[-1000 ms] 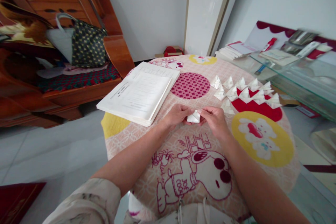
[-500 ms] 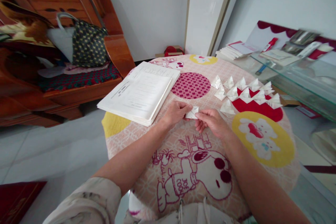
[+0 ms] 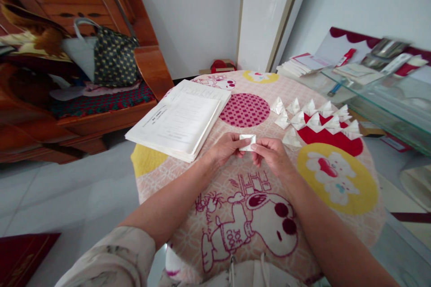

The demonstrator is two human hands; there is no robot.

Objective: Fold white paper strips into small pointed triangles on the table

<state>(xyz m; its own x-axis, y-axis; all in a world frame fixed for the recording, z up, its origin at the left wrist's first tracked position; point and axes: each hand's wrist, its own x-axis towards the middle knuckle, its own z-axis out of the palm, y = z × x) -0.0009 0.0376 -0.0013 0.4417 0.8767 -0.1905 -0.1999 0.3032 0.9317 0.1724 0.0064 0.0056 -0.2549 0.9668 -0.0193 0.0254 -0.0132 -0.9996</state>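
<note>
A small square of folded white paper [image 3: 248, 142] is held between both hands above the middle of the round table. My left hand [image 3: 229, 147] grips its left side, thumb lying across the front. The thumb and fingers of my right hand [image 3: 270, 154] pinch its lower right corner. Several folded paper pieces [image 3: 314, 121] with pointed tops stand in rows at the right of the table; the nearest one [image 3: 292, 139] is just beyond my right hand. To the left lies a stack of printed paper sheets [image 3: 183, 121].
A patterned tablecloth [image 3: 215, 215] covers the round table. At the right, a glass shelf [image 3: 384, 98] carries papers, a red tube [image 3: 346, 57] and metal containers. A wooden bench [image 3: 148, 71] with a dark patterned bag [image 3: 112, 56] stands at the left.
The folded paper has been turned slightly, and its top edge now looks straighter. My left thumb has slid further across it. The standing pieces and the stack stay where they were.
</note>
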